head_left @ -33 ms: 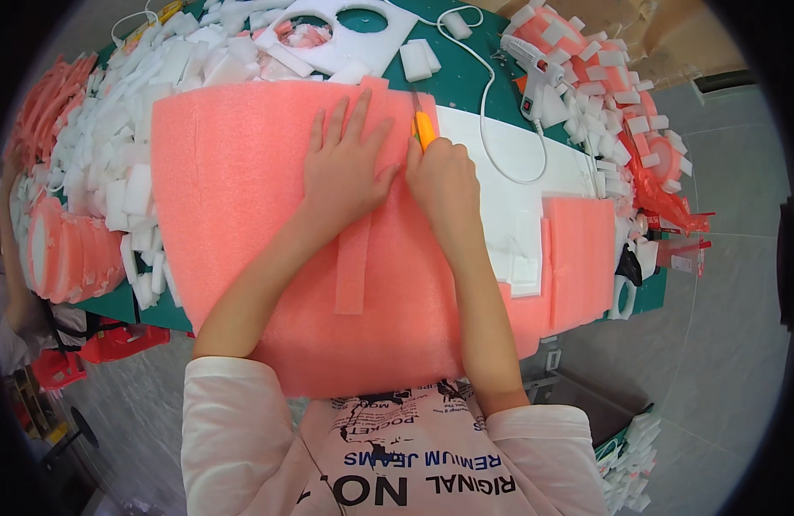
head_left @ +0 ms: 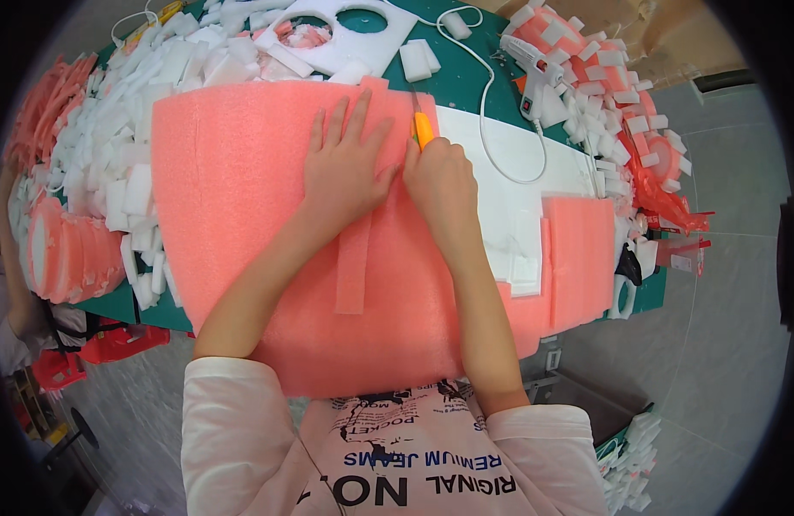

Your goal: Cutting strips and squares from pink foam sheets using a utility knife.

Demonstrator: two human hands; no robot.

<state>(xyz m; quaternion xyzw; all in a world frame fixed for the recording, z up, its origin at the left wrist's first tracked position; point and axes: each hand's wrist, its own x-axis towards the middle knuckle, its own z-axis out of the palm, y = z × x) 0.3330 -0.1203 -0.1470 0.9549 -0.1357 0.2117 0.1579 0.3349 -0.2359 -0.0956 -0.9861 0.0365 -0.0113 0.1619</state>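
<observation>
A large sheet of pink foam (head_left: pixel 242 172) lies in front of me and overhangs the near table edge. My left hand (head_left: pixel 345 168) presses flat on it, fingers spread, over a narrow pink foam strip (head_left: pixel 352 275) that runs lengthwise on the sheet. Close to its right, my right hand (head_left: pixel 443 176) grips a yellow utility knife (head_left: pixel 424 131). The blade points away from me near the sheet's far right edge; where its tip touches is hard to make out.
White foam board (head_left: pixel 509 172) and stacked pink foam pieces (head_left: pixel 582 258) lie at right. A corded glue gun (head_left: pixel 530 73) rests beyond. White foam offcuts (head_left: pixel 113 129) heap up at left, beside round pink foam pieces (head_left: pixel 74 249). A person's arm (head_left: pixel 10 241) shows at far left.
My right hand has shifted very slightly left with the knife. My left hand and the foam strip look the same.
</observation>
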